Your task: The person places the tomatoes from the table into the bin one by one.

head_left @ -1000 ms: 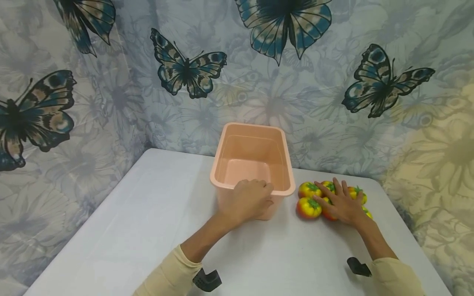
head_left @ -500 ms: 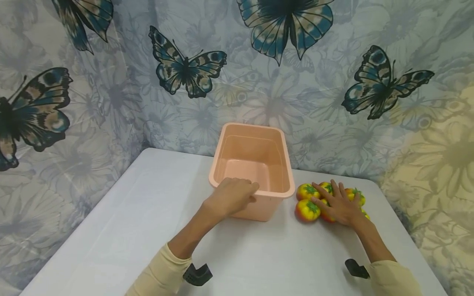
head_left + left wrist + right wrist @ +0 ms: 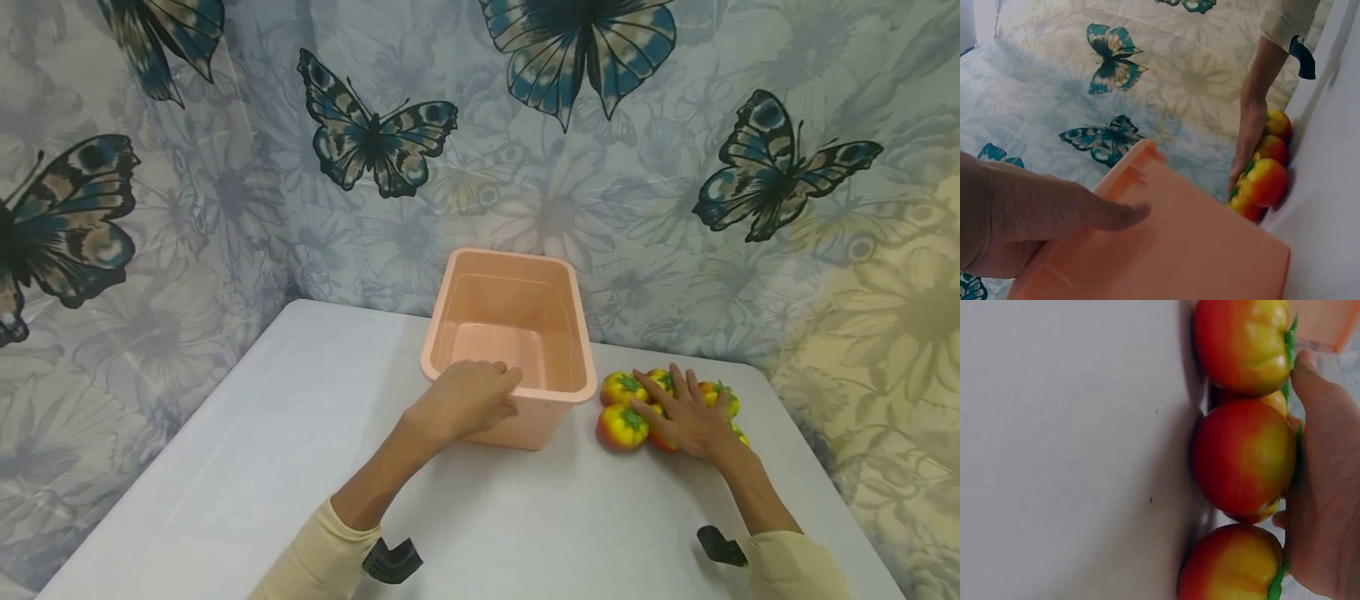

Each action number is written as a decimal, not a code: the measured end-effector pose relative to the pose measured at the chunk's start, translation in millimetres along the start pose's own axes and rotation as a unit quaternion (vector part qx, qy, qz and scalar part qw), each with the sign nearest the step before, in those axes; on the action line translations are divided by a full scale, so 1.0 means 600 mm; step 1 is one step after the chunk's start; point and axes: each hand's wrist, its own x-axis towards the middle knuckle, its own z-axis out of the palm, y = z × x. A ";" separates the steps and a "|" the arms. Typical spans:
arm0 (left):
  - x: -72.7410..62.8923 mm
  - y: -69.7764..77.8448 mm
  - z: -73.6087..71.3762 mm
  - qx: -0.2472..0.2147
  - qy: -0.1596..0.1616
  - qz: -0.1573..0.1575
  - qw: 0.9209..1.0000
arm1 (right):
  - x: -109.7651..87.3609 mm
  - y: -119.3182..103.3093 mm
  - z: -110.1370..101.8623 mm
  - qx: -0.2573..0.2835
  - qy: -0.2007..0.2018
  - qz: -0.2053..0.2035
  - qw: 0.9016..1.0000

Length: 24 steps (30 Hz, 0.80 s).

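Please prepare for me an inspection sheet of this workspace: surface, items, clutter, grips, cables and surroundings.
Surface: white table; two small dark specks in the right wrist view.
Items: peach tub, upright, nothing seen in its visible inside; six red-yellow fruits on its right.
Clutter: nothing seen.
Grips: left grip holds the tub's near rim; right grip is spread over the fruits.
Cables: nothing seen.
Surroundings: butterfly-print wall; beige sleeves with black pieces near the cuffs.

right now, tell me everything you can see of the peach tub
The tub is peach-coloured, plastic-looking, deep, roughly rectangular, with rounded corners and a wide rim. Its top is open and nothing shows inside. It seems to stand upright on the white table, left of the fruit in the head view. The left hand grips its near rim, thumb outside.
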 end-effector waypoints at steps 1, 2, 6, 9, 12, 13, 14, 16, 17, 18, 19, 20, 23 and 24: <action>-0.002 -0.003 -0.003 -0.013 0.000 0.001 1.000 | -0.001 0.000 -0.001 0.000 0.002 -0.002 1.000; -0.004 -0.007 -0.007 -0.029 0.002 0.003 1.000 | -0.002 -0.001 -0.002 -0.001 0.004 -0.004 1.000; -0.012 -0.038 -0.020 -0.100 0.029 -0.011 0.994 | -0.005 0.002 -0.011 0.007 0.007 -0.015 1.000; -0.017 -0.072 -0.027 -0.126 0.055 -0.040 0.990 | -0.008 0.009 -0.028 0.016 0.010 -0.023 1.000; -0.019 -0.109 -0.032 -0.144 0.053 -0.080 0.985 | -0.012 0.019 -0.055 0.022 0.020 -0.030 0.999; -0.021 -0.119 -0.034 -0.147 0.045 -0.096 0.983 | -0.013 0.023 -0.065 0.022 0.022 -0.030 0.999; -0.021 -0.130 -0.034 -0.147 0.036 -0.109 0.982 | -0.014 0.027 -0.075 0.024 0.027 -0.031 0.999; -0.022 -0.148 -0.034 -0.147 0.019 -0.123 0.981 | -0.016 0.035 -0.096 0.027 0.039 -0.033 0.998; -0.022 -0.154 -0.034 -0.145 0.012 -0.127 0.981 | -0.017 0.039 -0.106 0.028 0.045 -0.034 0.998; -0.023 -0.161 -0.032 -0.141 0.003 -0.127 0.982 | -0.018 0.044 -0.115 0.029 0.053 -0.035 0.998; -0.023 -0.165 -0.030 -0.139 -0.009 -0.128 0.982 | -0.019 0.048 -0.123 0.031 0.062 -0.036 0.997; -0.024 -0.169 -0.027 -0.137 -0.020 -0.128 0.982 | -0.020 0.053 -0.131 0.035 0.071 -0.038 0.996; -0.026 -0.174 -0.020 -0.150 -0.055 -0.129 0.979 | -0.024 0.063 -0.149 0.045 0.094 -0.041 0.994; -0.027 -0.174 -0.018 -0.153 -0.064 -0.129 0.978 | -0.026 0.065 -0.155 0.051 0.100 -0.040 0.993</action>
